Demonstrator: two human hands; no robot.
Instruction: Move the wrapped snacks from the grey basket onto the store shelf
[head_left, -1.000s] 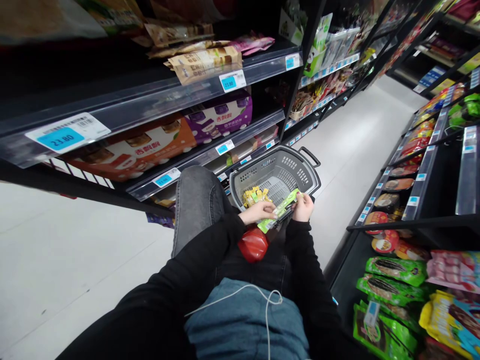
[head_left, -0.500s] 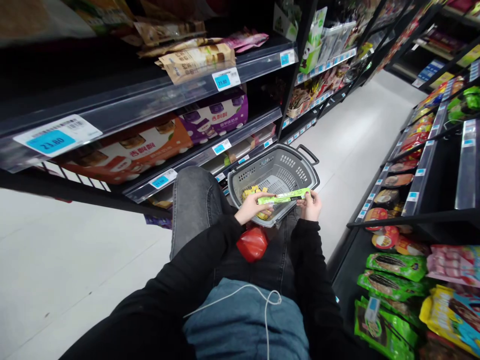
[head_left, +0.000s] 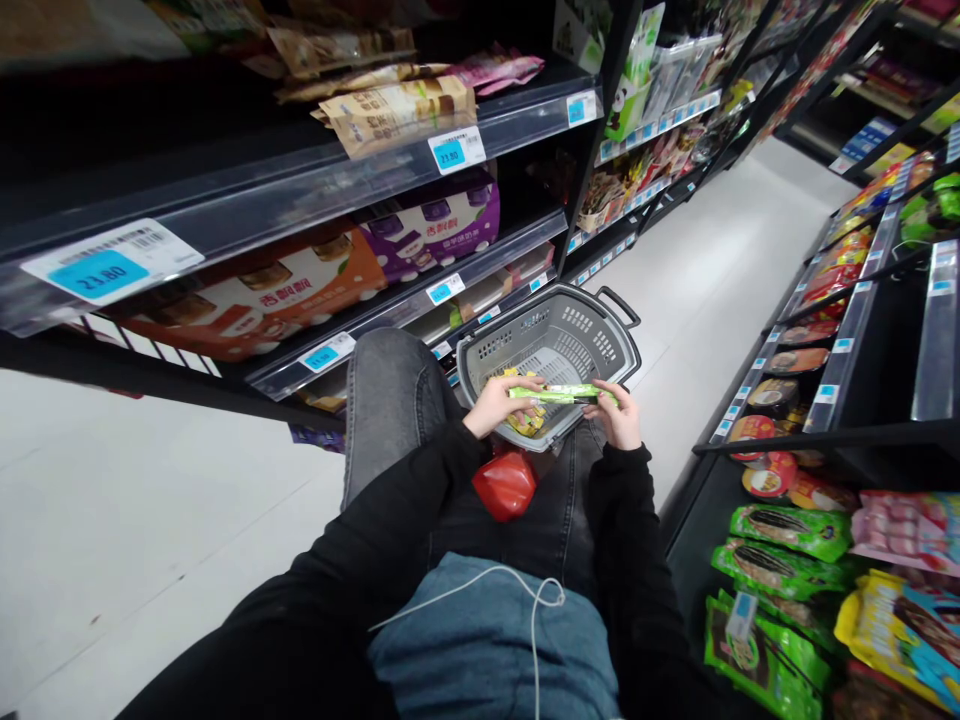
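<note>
A long, thin green packet (head_left: 561,394) is stretched level between my two hands, over the near part of a grey shopping basket (head_left: 480,352). My left hand (head_left: 496,402) pinches its left end, and my right hand (head_left: 616,416) grips the right end with thumb and fingers. What the packet contains cannot be made out. Below it, inside the basket, lie some yellow packets (head_left: 529,424), partly covered by my left hand and the green packet. A shiny red object (head_left: 505,486) rests between my legs, just in front of the basket.
On the left, a dark shelf holds orange boxes (head_left: 262,292), a purple box (head_left: 442,222) and beige bags (head_left: 397,108). Green bags (head_left: 787,535) and a yellow bag (head_left: 904,630) fill the shelf to the right. Pale aisle floor (head_left: 697,290) runs ahead, past the basket handle (head_left: 621,306).
The green packet has shifted slightly left and is now more level. My right hand has turned, its fingers moving inward along the packet. The basket stays in place.
</note>
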